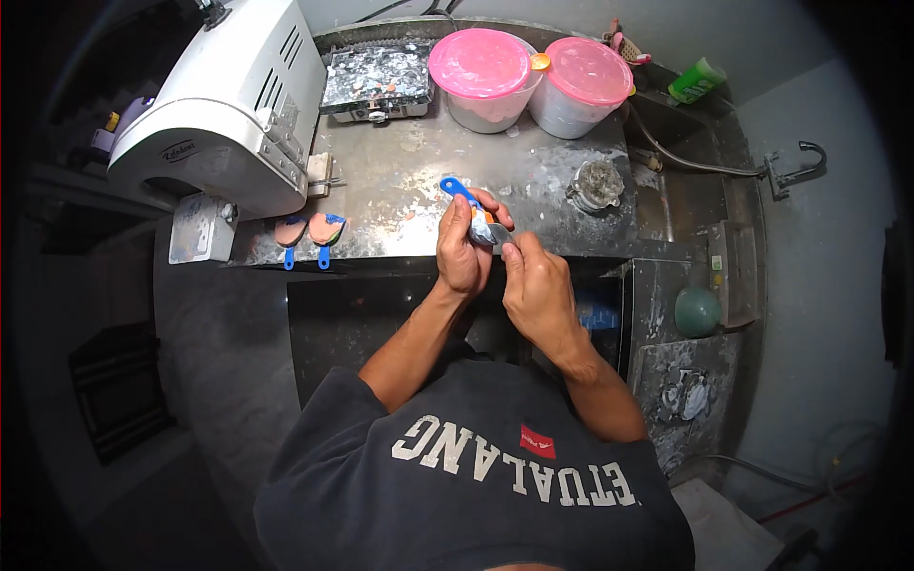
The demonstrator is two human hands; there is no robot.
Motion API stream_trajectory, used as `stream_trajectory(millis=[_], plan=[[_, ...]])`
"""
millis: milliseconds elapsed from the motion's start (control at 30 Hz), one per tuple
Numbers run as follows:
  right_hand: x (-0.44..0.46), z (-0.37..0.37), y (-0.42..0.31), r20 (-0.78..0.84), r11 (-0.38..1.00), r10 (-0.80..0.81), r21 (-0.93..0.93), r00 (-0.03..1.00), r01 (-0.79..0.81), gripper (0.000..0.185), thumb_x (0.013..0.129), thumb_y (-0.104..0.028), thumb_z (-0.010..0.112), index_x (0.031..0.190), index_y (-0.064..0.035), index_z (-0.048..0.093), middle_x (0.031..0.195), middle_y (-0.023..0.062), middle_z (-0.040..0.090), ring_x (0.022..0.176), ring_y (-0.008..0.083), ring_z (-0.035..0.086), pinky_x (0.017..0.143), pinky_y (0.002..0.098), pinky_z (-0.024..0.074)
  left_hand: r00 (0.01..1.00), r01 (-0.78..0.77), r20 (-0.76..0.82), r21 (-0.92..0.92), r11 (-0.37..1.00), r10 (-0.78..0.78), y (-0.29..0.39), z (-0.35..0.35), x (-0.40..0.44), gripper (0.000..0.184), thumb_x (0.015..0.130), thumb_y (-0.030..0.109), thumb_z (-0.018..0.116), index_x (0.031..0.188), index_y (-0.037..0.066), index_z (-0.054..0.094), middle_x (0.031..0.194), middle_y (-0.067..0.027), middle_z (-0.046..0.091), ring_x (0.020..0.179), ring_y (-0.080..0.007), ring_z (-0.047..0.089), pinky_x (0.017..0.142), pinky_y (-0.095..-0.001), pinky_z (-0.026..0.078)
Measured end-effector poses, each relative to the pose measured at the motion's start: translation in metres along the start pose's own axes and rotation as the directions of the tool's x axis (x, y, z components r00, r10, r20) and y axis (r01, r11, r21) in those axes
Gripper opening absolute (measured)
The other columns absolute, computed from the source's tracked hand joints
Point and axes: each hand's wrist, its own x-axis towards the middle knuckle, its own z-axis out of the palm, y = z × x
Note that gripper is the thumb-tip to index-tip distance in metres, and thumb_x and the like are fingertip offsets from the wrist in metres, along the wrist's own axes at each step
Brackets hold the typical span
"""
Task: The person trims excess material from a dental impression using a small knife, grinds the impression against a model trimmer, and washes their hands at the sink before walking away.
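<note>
My left hand [464,249] is wrapped round a blue-handled tray [454,187], whose handle points up and away to the left. Orange and whitish material shows in the tray between my fingers. My right hand [539,293] is closed on a grey metal blade [499,231], held against the near right side of the tray; its grip is hidden in my fingers. Both hands are close together above the front of the metal counter [400,205]. To their left, two more blue-handled trays with pinkish material, the nearer one [327,228] and the farther one [290,231], lie at the counter's front edge.
A large white machine [224,105] stands on the left. Behind are a stained box [378,81] and two pink-lidded tubs [479,65] [587,72]. A crusted round object [597,185] sits on the right, before the sink [678,205] and tap [785,171].
</note>
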Motion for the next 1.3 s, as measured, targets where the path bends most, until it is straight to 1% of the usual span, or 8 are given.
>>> stream_trajectory(millis=[100,233,400,500,600,900,1000,1300], plan=[[-0.001,0.0,-0.008,0.012,0.998,0.034,-0.051,0.999,-0.033,0.016,0.099,-0.011,0.054,0.092,0.0031,0.054,0.076,0.028,0.063,0.074,0.0493,0.062,0.06,0.0513,0.0454,1.0,-0.016,-0.027,-0.035,0.999,0.015,-0.002,0.003,-0.006,0.045,0.109,0.042,0.031,0.1,0.003,0.052,0.083,-0.0134,0.06,0.081,-0.0188,0.058,0.076,-0.0323,0.048],[-0.005,0.007,-0.008,0.017,0.991,0.037,-0.128,0.999,-0.035,0.015,0.099,-0.01,0.053,0.093,0.0038,0.054,0.077,0.0289,0.063,0.075,0.0496,0.063,0.061,0.0525,0.0466,0.994,-0.075,-0.07,0.048,0.996,0.078,-0.006,0.004,-0.011,0.047,0.108,0.044,0.032,0.099,0.002,0.052,0.081,-0.0141,0.062,0.077,-0.0198,0.06,0.073,-0.0322,0.05],[-0.007,-0.003,-0.007,0.085,0.977,-0.017,-0.212,0.996,0.035,0.015,0.097,-0.011,0.055,0.098,0.0034,0.053,0.079,0.0287,0.065,0.076,0.0493,0.065,0.064,0.0551,0.0515,0.999,-0.043,-0.016,0.128,0.991,0.046,-0.004,0.005,-0.011,0.049,0.109,0.043,0.03,0.097,0.002,0.053,0.079,-0.0151,0.063,0.071,-0.0192,0.06,0.071,-0.0312,0.05],[-0.007,-0.003,-0.002,0.101,0.982,-0.083,-0.163,0.991,0.099,0.014,0.096,-0.009,0.055,0.1,0.0043,0.053,0.081,0.0284,0.066,0.076,0.049,0.065,0.064,0.0547,0.0515,1.0,-0.006,-0.028,0.137,0.99,0.01,-0.006,0.011,-0.01,0.049,0.109,0.041,0.029,0.093,0.002,0.053,0.08,-0.014,0.062,0.07,-0.0173,0.057,0.068,-0.0302,0.048],[-0.008,-0.006,-0.005,0.12,0.997,-0.011,-0.07,0.993,0.02,0.014,0.095,-0.008,0.055,0.101,0.0051,0.053,0.081,0.0281,0.066,0.076,0.0482,0.066,0.063,0.0544,0.0518,0.999,-0.019,-0.034,0.147,0.989,0.024,-0.007,0.012,-0.011,0.049,0.109,0.042,0.029,0.093,0.003,0.052,0.08,-0.0131,0.061,0.07,-0.0164,0.055,0.068,-0.0295,0.047],[-0.013,0.001,-0.001,0.058,0.98,0.01,-0.198,0.998,0.001,0.021,0.095,-0.006,0.055,0.11,0.0082,0.056,0.08,0.0293,0.066,0.077,0.0477,0.066,0.065,0.0528,0.0519,0.999,-0.009,-0.03,0.198,0.98,0.015,-0.013,0.014,-0.013,0.046,0.109,0.042,0.029,0.093,0.005,0.051,0.08,-0.0115,0.06,0.071,-0.0149,0.055,0.068,-0.0289,0.047],[-0.009,-0.008,-0.003,0.116,0.995,0.051,-0.097,0.992,-0.04,0.021,0.095,-0.007,0.054,0.111,0.0071,0.056,0.082,0.0284,0.067,0.077,0.0474,0.066,0.066,0.053,0.0526,1.0,0.027,-0.02,0.211,0.977,-0.023,-0.013,0.016,-0.013,0.046,0.108,0.043,0.032,0.093,0.005,0.052,0.08,-0.0101,0.061,0.071,-0.0132,0.056,0.067,-0.0274,0.047],[-0.011,-0.001,0.017,-0.009,0.98,-0.128,-0.153,0.992,0.126,0.016,0.096,-0.008,0.055,0.105,0.0044,0.056,0.085,0.0271,0.067,0.078,0.0465,0.066,0.065,0.0524,0.0532,0.996,0.085,-0.03,0.195,0.977,-0.081,-0.012,0.019,-0.01,0.046,0.108,0.043,0.034,0.09,0.006,0.053,0.08,-0.0084,0.061,0.069,-0.0117,0.055,0.064,-0.0259,0.046]])
